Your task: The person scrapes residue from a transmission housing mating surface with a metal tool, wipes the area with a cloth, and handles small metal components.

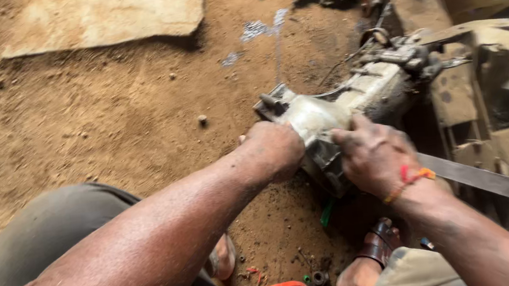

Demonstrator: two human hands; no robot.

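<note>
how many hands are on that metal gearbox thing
2. The left hand grips the near end of the grey metal housing from the left; the right hand presses on its right side.
</note>
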